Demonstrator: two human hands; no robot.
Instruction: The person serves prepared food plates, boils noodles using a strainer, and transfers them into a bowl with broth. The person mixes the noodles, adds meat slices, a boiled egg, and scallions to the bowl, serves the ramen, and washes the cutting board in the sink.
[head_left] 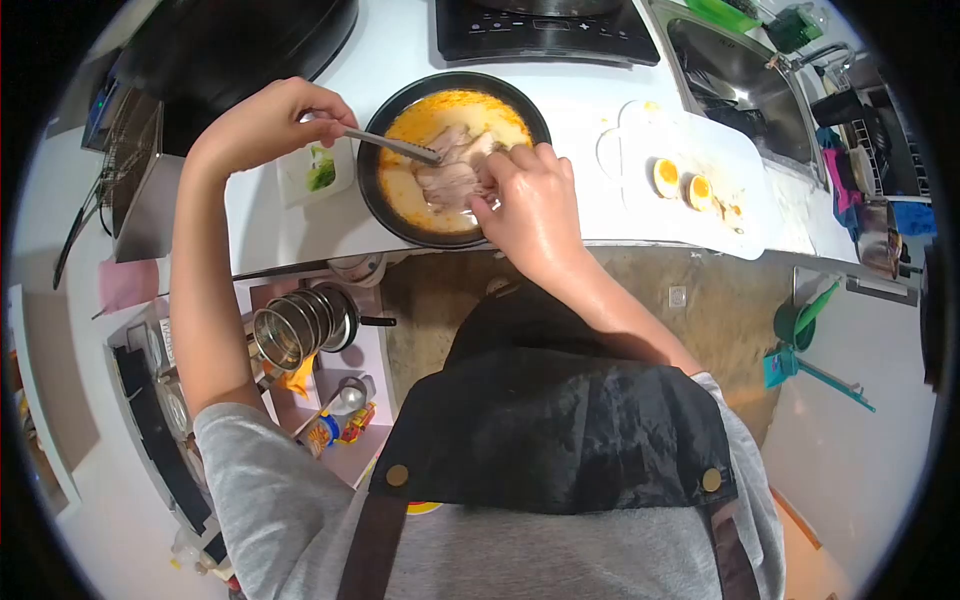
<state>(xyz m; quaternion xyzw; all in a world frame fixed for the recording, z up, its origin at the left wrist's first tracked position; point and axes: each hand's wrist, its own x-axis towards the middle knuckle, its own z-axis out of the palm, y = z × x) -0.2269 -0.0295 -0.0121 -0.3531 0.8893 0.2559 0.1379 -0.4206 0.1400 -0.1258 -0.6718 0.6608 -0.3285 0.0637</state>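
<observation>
A black bowl [368, 190] of creamy yellow-orange soup stands on the white counter, with pale meat slices [447, 184] lying in the middle of it. My left hand [275, 120] is closed on the end of metal tongs [385, 143], whose tips reach over the bowl to the meat. Over the bowl's right side, my right hand [532, 200] has its fingers bent down at the meat's edge; the fingertips are partly hidden. Left of the bowl is a clear container [290, 180] with green broccoli [321, 170] inside.
On the right, a white cutting board [645, 135] carries two egg halves [682, 186] and scraps. Behind the bowl sits a black induction cooker [545, 42]. A sink [735, 60] is at the back right, a large black pan [230, 50] at the back left.
</observation>
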